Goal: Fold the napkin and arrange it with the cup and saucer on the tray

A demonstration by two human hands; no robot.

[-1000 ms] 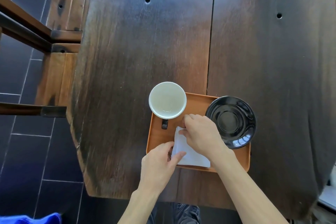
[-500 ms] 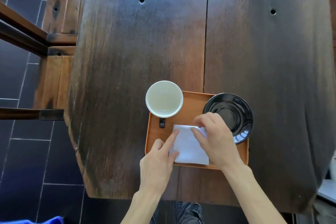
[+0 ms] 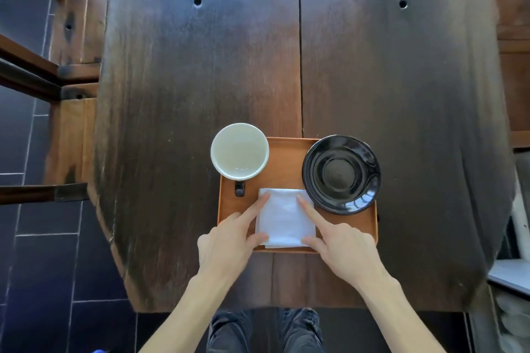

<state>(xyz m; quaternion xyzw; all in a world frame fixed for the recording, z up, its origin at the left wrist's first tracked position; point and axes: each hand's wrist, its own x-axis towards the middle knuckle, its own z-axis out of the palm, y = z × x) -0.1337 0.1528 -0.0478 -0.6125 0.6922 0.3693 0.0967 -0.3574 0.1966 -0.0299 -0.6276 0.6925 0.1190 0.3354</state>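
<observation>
A folded white napkin (image 3: 285, 218) lies flat in the near middle of the orange wooden tray (image 3: 284, 163). My left hand (image 3: 229, 238) presses its left edge with forefinger and thumb spread. My right hand (image 3: 341, 241) does the same on its right edge. Neither hand grips the napkin. A white cup (image 3: 239, 150) with a dark handle stands at the tray's far left corner and overhangs the rim. A glossy black saucer (image 3: 341, 174) rests on the tray's far right, with nothing on it.
The tray sits near the front edge of a long dark wooden table (image 3: 286, 51). Wooden benches (image 3: 74, 37) stand to the left over a dark tiled floor. More wooden furniture (image 3: 513, 66) lines the right side. My knees show below the table edge.
My right hand came off the top of the napkin and moved to its right edge. My left hand's forefinger stretched along the left edge. The napkin now lies squared and flat.
</observation>
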